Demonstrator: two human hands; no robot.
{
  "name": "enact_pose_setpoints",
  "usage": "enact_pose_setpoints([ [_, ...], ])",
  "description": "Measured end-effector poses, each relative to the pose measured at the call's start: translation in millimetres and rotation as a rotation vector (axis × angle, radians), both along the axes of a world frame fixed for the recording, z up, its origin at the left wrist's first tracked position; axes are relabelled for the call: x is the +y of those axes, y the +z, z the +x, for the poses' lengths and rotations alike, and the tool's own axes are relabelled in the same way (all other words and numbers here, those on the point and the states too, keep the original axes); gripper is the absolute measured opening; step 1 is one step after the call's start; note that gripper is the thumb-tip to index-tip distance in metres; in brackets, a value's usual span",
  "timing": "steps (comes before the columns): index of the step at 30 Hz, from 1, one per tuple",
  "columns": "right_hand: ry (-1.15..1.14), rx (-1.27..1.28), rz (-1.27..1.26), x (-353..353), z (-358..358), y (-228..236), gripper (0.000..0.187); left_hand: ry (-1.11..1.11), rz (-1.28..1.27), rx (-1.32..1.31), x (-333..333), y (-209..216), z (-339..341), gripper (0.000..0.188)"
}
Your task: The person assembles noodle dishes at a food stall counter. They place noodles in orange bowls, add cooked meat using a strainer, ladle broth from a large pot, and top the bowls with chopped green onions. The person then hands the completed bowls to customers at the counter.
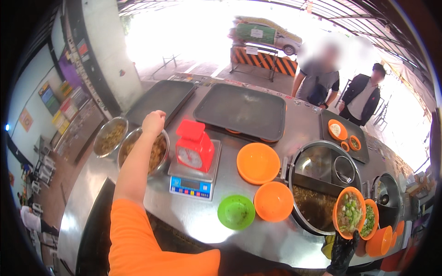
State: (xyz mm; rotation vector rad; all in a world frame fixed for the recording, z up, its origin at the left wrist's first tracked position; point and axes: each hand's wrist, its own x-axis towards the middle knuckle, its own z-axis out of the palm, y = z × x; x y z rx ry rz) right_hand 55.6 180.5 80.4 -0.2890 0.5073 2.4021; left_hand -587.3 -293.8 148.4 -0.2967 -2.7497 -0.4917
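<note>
My bare left hand (155, 121) is raised over the far rim of a steel bowl (121, 152) of brown chunks. Its fingers are curled together, and whatever they may hold is hidden. At the lower right, my black-gloved right hand (345, 248) grips an orange bowl (341, 229) from below. Chopped green onion floats on the food in that bowl, which tilts toward me beside a big round pot (294, 177). Another orange bowl (374, 230), filled with chopped greens, sits just right of it.
A red dial scale (195, 146) stands on a blue digital scale (191, 186). Empty orange bowls (258, 163) and a green bowl (236, 212) lie left of the pot. Grey trays (239, 110) line the far side. Two people (322, 76) stand beyond the counter.
</note>
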Motion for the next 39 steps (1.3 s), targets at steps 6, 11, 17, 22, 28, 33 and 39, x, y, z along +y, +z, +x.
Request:
enact_pose_setpoints([
  [6,-0.129,0.031,-0.047,-16.4,-31.6,-3.9,0.047,0.149,-0.426,-0.196,20.2,-60.7,-100.2,0.026],
  [11,-0.148,0.134,-0.276,-13.9,-49.8,-2.1,0.043,0.243,-0.427,-0.300,24.3,-94.8,-159.0,0.026],
  [17,-0.134,0.066,-0.123,-34.3,-76.7,9.1,0.044,0.262,-0.512,-0.305,13.1,-117.5,-187.8,0.025],
  [22,-0.084,-0.013,0.188,-45.9,-90.6,11.8,0.047,0.244,-0.529,-0.303,7.8,-113.9,-188.7,0.023],
  [28,-0.049,0.038,0.234,-55.6,-101.5,22.3,0.049,0.165,-0.598,-0.274,25.1,-80.1,-181.2,0.023],
  [33,-0.215,-0.389,0.474,-70.3,-123.3,34.6,0.055,0.115,-0.493,-0.326,36.3,-83.3,-176.4,0.023],
  [39,-0.294,-0.549,0.590,-87.3,-116.5,32.1,0.052,0.085,-0.578,-0.210,27.2,-120.0,-203.2,0.020],
])
